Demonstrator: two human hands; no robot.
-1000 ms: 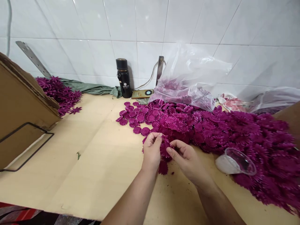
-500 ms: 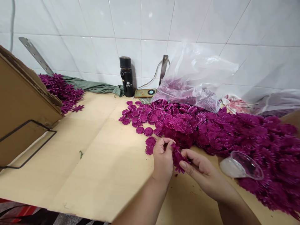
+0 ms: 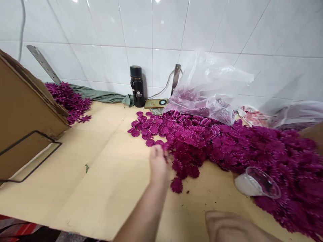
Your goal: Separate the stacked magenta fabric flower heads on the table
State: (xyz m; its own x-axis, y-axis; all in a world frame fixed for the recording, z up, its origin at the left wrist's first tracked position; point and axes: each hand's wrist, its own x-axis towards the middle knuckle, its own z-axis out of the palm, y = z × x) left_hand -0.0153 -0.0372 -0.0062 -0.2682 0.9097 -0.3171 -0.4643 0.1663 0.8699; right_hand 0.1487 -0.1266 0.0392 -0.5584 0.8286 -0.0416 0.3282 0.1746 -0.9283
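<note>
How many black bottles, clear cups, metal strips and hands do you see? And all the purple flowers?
Black bottle: 1
Clear cup: 1
Metal strips: 2
Hands: 2
Total: 6
Purple flowers: overlapping, too many to count, so left out.

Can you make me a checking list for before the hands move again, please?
1. Left hand at the purple flower pieces: ok, at the pile's left part.
2. Left hand gripping a piece: cannot tell, it's blurred.
3. Right hand empty: cannot tell, its fingers aren't clearly shown.
4. Plastic cup away from both hands: ok.
5. Black bottle standing up: ok.
6. Table free of dark crumbs: not ok, several there.
</note>
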